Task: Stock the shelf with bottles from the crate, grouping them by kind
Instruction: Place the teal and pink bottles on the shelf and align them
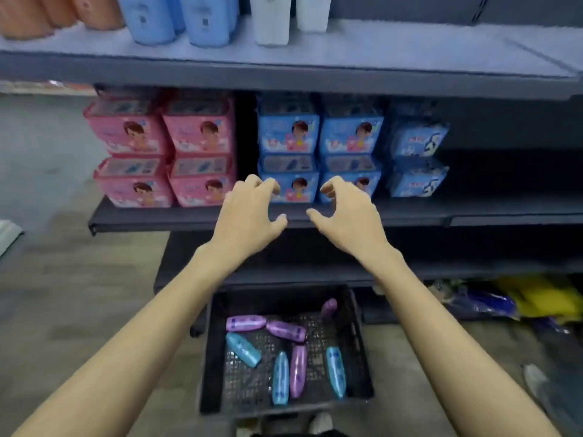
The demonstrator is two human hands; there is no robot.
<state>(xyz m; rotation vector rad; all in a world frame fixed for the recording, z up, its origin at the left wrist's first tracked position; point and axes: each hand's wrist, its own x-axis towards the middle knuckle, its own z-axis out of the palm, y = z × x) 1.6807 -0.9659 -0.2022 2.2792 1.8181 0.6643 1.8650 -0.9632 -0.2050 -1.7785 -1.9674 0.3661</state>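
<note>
A black mesh crate (pixel 210 357) stands on the floor below me. In it lie several purple bottles (pixel 245 323) and light blue bottles (pixel 243 349), loose and pointing different ways. My left hand (pixel 249 212) and my right hand (pixel 345 212) hover side by side above the crate, in front of the middle shelf (pixel 176 217). Both hands are empty, with fingers curled and apart. On the top shelf (pixel 410 45) stand orange bottles (pixel 94 11), blue bottles (pixel 151 20) and white bottles (pixel 273 20), grouped by colour.
Pink packs (pixel 198 134) and blue packs (pixel 288 134) are stacked on the middle shelf, with smaller blue packs (pixel 416 143) to their right. The right part of the top shelf is bare. Yellow and blue bags (pixel 536 298) lie under the low shelf at right.
</note>
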